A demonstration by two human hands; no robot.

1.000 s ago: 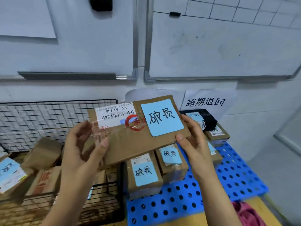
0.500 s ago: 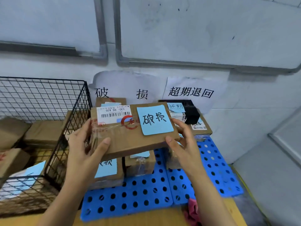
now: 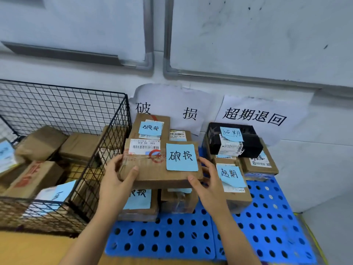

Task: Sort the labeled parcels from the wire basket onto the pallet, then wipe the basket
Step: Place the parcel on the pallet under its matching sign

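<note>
Lowered since a second ago, the flat cardboard parcel (image 3: 152, 174) tagged 破损 is held on or just above two like-tagged parcels (image 3: 141, 204) on the blue pallet (image 3: 181, 227). Both short ends are clasped by the left hand (image 3: 114, 182) and right hand (image 3: 210, 186), thumbs on top, each grip closed on the box. The wire basket (image 3: 76, 111) is seen just left, with bare pallet in front.

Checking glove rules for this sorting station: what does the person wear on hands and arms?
Nothing visible: the left hand and right hand have no gloves, rings or watch. Both forearms are uncovered to the picture's lower edge; no sleeve shows.
</note>
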